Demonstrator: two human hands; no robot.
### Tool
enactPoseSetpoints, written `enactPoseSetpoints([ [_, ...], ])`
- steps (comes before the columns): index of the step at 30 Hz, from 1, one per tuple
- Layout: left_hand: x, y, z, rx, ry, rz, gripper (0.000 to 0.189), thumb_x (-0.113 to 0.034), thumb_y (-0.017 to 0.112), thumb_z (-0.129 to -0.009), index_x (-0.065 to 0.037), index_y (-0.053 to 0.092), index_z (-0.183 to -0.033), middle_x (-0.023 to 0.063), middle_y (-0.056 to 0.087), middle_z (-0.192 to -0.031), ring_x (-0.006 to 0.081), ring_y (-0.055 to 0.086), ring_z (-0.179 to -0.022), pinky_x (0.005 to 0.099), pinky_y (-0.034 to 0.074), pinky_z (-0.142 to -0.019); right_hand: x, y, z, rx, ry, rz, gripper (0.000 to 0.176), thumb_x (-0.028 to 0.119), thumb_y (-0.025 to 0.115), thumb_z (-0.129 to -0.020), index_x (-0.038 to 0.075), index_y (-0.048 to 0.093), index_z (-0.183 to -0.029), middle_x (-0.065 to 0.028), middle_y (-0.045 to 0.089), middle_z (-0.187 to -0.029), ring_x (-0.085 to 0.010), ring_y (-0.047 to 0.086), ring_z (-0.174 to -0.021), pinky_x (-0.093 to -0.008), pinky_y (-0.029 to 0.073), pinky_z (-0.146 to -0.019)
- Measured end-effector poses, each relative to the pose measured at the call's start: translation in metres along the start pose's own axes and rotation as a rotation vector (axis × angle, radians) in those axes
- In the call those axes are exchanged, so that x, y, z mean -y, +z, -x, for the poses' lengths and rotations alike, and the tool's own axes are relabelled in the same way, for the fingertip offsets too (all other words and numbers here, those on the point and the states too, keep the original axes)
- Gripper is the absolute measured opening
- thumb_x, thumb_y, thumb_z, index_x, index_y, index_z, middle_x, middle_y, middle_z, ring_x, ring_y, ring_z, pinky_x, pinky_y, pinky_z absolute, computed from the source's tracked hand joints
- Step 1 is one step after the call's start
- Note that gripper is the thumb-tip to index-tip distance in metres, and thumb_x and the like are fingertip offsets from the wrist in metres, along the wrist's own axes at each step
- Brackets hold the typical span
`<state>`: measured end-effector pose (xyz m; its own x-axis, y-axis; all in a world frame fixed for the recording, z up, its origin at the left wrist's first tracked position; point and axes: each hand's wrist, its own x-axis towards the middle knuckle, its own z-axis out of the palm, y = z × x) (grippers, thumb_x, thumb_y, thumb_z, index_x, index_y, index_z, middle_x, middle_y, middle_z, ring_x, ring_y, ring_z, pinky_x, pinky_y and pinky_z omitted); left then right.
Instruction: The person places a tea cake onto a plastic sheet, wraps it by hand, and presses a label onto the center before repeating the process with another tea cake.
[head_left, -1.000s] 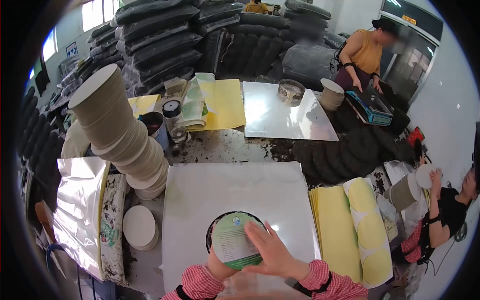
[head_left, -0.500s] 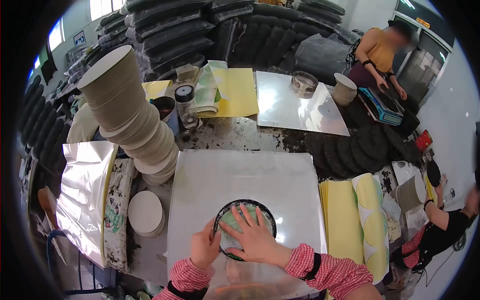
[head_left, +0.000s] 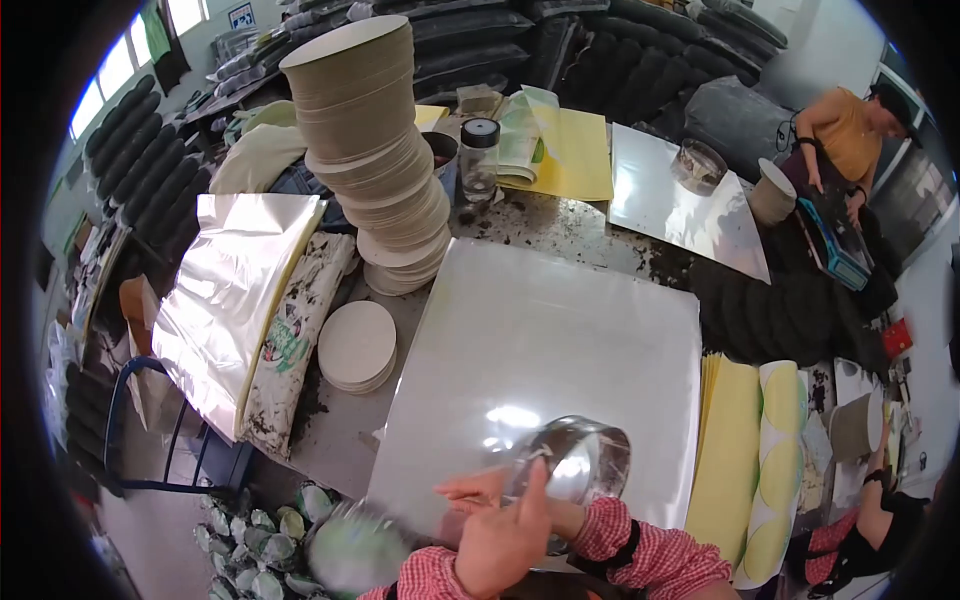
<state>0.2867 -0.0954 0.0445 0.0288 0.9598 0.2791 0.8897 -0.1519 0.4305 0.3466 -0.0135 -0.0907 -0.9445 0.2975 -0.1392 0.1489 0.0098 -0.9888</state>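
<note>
A round metal ring (head_left: 618, 450) stands on the shiny sheet (head_left: 560, 330), its inside showing bare reflective surface. My right hand (head_left: 474, 488) reaches left across the near side of the ring, fingers stretched out and holding nothing. In front of it, my left hand (head_left: 500, 545) crosses over the right wrist with one finger pointing up beside the ring; its other fingers are partly hidden. Left of both hands, a round green-and-white packet (head_left: 358, 548) is smeared by motion, apart from the fingers, beyond the table's near edge.
Below the table at left lies a heap of wrapped packets (head_left: 262, 540). A tall, leaning stack of pale discs (head_left: 375, 150) and a low disc stack (head_left: 357, 345) stand left. Yellow label sheets (head_left: 725, 450) lie right. Two people work at far right.
The green-labelled round packet has left the ring and moved left off the sheet. My right hand has swung left from flat on the packet; the left crosses it. The view has shifted left.
</note>
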Motion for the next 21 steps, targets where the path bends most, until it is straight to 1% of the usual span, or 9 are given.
enactPoseSetpoints([
  [1, 0.011, 0.002, 0.003, 0.006, -0.105, -0.036, 0.054, -0.01, 0.061, -0.085, 0.004, 0.05, -0.136, 0.0087, 0.058, -0.061, 0.0241, 0.059, -0.049, 0.0379, 0.049, -0.048, 0.0, -0.006, 0.002, -0.016, -0.01, -0.004, 0.053, 0.031, 0.072, -0.086, 0.005, 0.06, -0.13, -0.0178, 0.068, -0.11, -0.0361, 0.064, -0.106, -0.0441, 0.05, -0.093],
  [3, 0.039, 0.015, 0.007, 0.011, -0.281, 0.061, 0.046, -0.008, 0.057, -0.091, 0.001, 0.051, -0.135, 0.0133, 0.062, -0.067, 0.0262, 0.06, -0.05, 0.0383, 0.049, -0.048, 0.037, -0.035, 0.016, -0.102, -0.004, 0.54, 0.036, 0.022, 0.067, -0.088, 0.009, 0.066, -0.122, -0.0151, 0.071, -0.095, -0.0332, 0.067, -0.089, -0.0404, 0.053, -0.083],
  [8, 0.118, 0.028, 0.021, 0.1, -0.538, 0.795, 0.025, -0.006, 0.062, -0.091, -0.002, 0.063, -0.116, 0.0147, 0.064, -0.075, 0.0262, 0.064, -0.062, 0.0372, 0.05, -0.057, 0.074, -0.062, 0.051, -0.202, 0.059, 0.805, 0.032, 0.024, 0.065, -0.089, 0.007, 0.064, -0.116, -0.012, 0.069, -0.108, -0.0316, 0.064, -0.098, -0.0412, 0.052, -0.08],
  [10, 0.152, -0.009, 0.025, 0.142, -0.254, 0.504, 0.01, -0.008, 0.071, -0.084, -0.006, 0.069, -0.093, 0.0105, 0.063, -0.076, 0.0248, 0.062, -0.072, 0.0376, 0.049, -0.065, 0.066, -0.074, 0.068, -0.236, 0.072, 0.933, 0.039, 0.032, 0.069, -0.087, 0.007, 0.064, -0.116, -0.0089, 0.066, -0.116, -0.0286, 0.061, -0.109, -0.0397, 0.052, -0.085],
  [12, 0.178, -0.051, 0.014, 0.448, 0.104, 0.237, 0.011, -0.012, 0.079, -0.075, -0.01, 0.07, -0.08, 0.0051, 0.064, -0.077, 0.0228, 0.06, -0.082, 0.0372, 0.046, -0.076, 0.058, -0.083, 0.094, -0.634, -0.252, 0.826, 0.05, 0.041, 0.074, -0.082, 0.008, 0.063, -0.118, -0.0093, 0.065, -0.12, -0.0283, 0.057, -0.118, -0.0403, 0.051, -0.094],
  [13, 0.177, -0.054, 0.014, 0.463, 0.129, 0.247, 0.011, -0.012, 0.079, -0.075, -0.01, 0.07, -0.08, 0.0051, 0.064, -0.077, 0.0228, 0.06, -0.082, 0.0372, 0.046, -0.076, 0.049, -0.088, 0.107, -0.626, -0.243, 0.746, 0.065, 0.047, 0.079, -0.075, 0.008, 0.062, -0.124, -0.0133, 0.057, -0.132, -0.0321, 0.051, -0.127, -0.0421, 0.046, -0.103],
  [16, 0.184, -0.049, 0.022, 0.601, 0.238, 0.088, 0.016, -0.018, 0.083, -0.069, -0.014, 0.071, -0.077, 0.0012, 0.064, -0.078, 0.0214, 0.056, -0.086, 0.0377, 0.04, -0.084, 0.041, -0.093, 0.138, -0.667, -0.28, 0.773, 0.07, 0.05, 0.078, -0.076, 0.011, 0.059, -0.131, -0.0183, 0.043, -0.147, -0.0384, 0.046, -0.131, -0.0443, 0.042, -0.107],
  [18, 0.197, -0.044, 0.02, 0.648, 0.131, 0.234, 0.021, -0.022, 0.086, -0.065, -0.014, 0.071, -0.078, 0.0006, 0.062, -0.079, 0.0218, 0.056, -0.086, 0.0382, 0.036, -0.086, 0.034, -0.088, 0.149, -0.625, -0.22, 0.685, 0.073, 0.049, 0.08, -0.075, 0.013, 0.057, -0.134, -0.0206, 0.038, -0.15, -0.0403, 0.044, -0.133, -0.0451, 0.041, -0.109],
  [21, 0.2, -0.042, 0.021, 0.571, 0.258, 0.243, 0.024, -0.019, 0.086, -0.061, -0.011, 0.07, -0.078, 0.0021, 0.062, -0.075, 0.025, 0.055, -0.08, 0.0401, 0.042, -0.076, 0.018, -0.072, 0.154, -0.573, -0.176, 0.674, 0.079, 0.045, 0.083, -0.071, 0.015, 0.053, -0.138, -0.0244, 0.033, -0.153, -0.0424, 0.04, -0.136, -0.0462, 0.039, -0.11],
])
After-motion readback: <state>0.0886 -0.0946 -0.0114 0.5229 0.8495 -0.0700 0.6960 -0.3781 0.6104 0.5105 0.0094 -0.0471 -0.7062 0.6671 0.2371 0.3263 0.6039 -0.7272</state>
